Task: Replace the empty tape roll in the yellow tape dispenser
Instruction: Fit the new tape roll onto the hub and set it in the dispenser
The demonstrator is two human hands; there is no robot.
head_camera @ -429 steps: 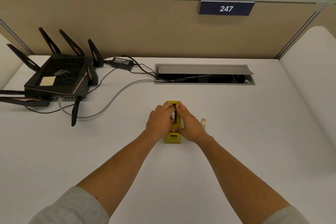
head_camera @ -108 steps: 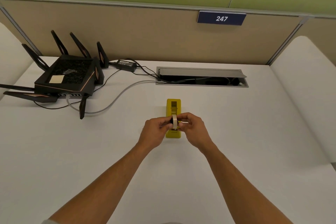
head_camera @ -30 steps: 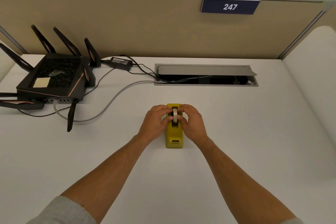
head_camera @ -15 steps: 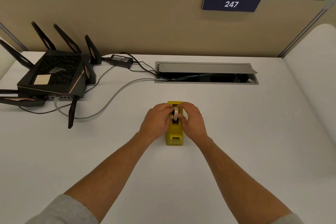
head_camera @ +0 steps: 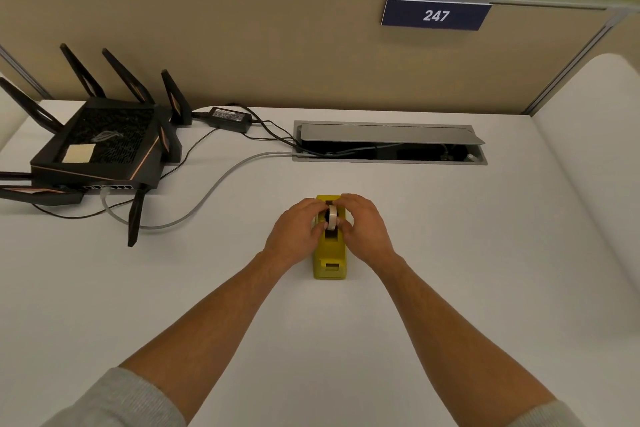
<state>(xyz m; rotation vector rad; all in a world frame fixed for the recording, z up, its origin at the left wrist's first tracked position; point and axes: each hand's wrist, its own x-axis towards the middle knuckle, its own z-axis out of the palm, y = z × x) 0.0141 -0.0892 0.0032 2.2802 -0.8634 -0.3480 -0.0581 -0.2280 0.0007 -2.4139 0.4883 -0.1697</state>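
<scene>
- We see a white desk (head_camera: pixel 450 288) filling most of the view; behind it stands a tan partition (head_camera: pixel 277 55) topped by green panels.
- On the partition hangs a dark blue plate (head_camera: pixel 435 14) reading "247" in white slanted digits — the only writing we can read.
- At the far left of the desk sits a black router (head_camera: pixel 100 146) with angular aerials standing up around it; a pale yellow sticky note (head_camera: pixel 80 153) lies on its mesh top; any writing on the note is too small for us to tell.
- Towards the back of the desk a grey cable hatch (head_camera: pixel 389 142) is set into the surface, its lid tilted open; black leads and a grey cable (head_camera: pixel 214 187) run from it to the router.
- A black power adapter (head_camera: pixel 230 117) lies just beside the router; its white label is too blurred to read.
- The yellow tape dispenser (head_camera: pixel 329 258) stands on the desk at the centre, lengthwise away from us; no brand shows on it.
- Our left hand (head_camera: pixel 294 236) and right hand (head_camera: pixel 367 229) close in on the dispenser from either side; both pinch the tape roll (head_camera: pixel 332 217) between their fingertips.
- The roll — whitish, on edge — sits at the dispenser's upper slot, partly down in it; whether it is fully seated we cannot tell.
- Grey sleeves (head_camera: pixel 117 402) show at the bottom corners.
</scene>
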